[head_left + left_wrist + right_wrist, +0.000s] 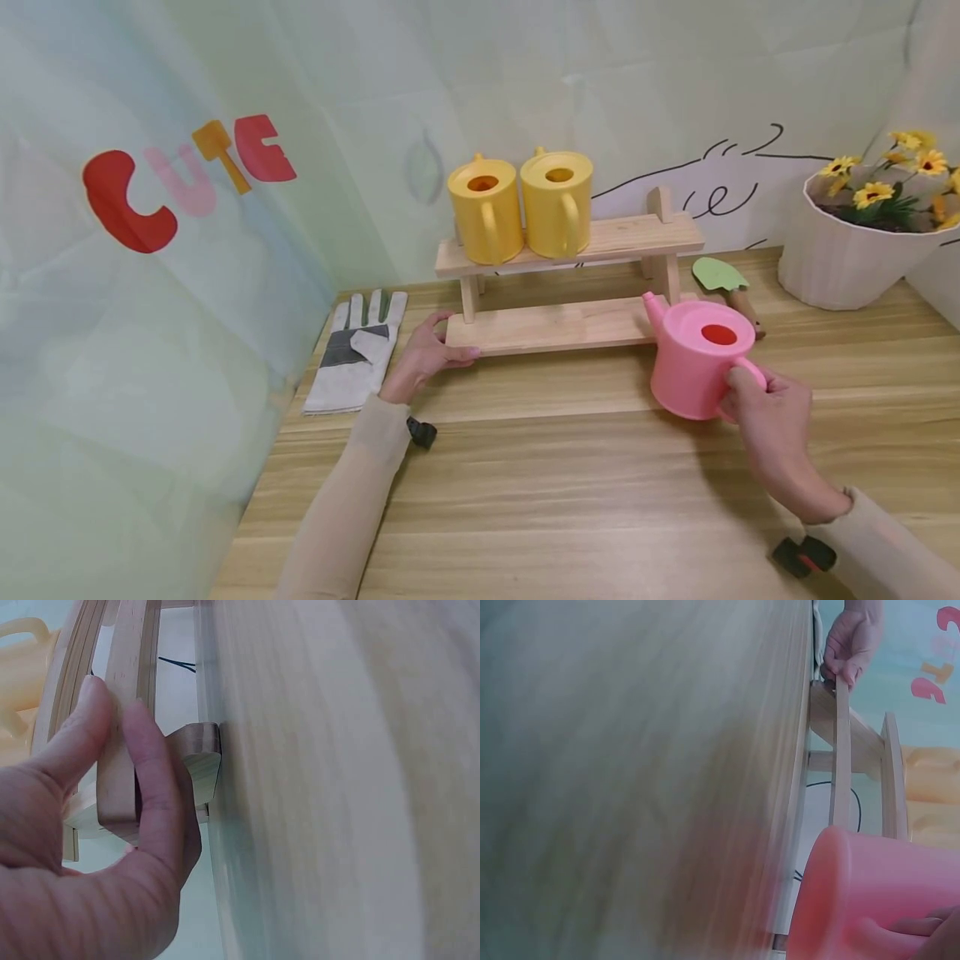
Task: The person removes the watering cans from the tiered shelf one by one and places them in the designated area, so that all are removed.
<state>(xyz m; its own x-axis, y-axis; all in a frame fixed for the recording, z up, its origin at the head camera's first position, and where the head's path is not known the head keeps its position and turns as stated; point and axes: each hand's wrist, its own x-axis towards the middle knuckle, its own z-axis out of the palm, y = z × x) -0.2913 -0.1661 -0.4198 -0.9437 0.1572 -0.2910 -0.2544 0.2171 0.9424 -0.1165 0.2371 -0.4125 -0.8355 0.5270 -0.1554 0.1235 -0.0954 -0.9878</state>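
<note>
A pink watering can [690,367] hangs above the table in front of the right end of a two-tier wooden stand [555,327], its spout toward the stand. My right hand [772,417] grips it by the handle. At the stand's left end, my left hand [431,354] holds the lower shelf; the left wrist view shows the thumb over the board [124,772] and fingers beneath it. Side by side on the upper shelf stand two yellow watering cans [486,212] [557,204], handles facing me. In the right wrist view the pink can's base [825,900] is off the tabletop.
A white and grey work glove [352,354] lies left of the stand. Behind the pink can, a green-bladed trowel [718,273] lies on the table. A white pot [847,250] of yellow flowers stands at the back right. Printed sheets hang behind and at the left.
</note>
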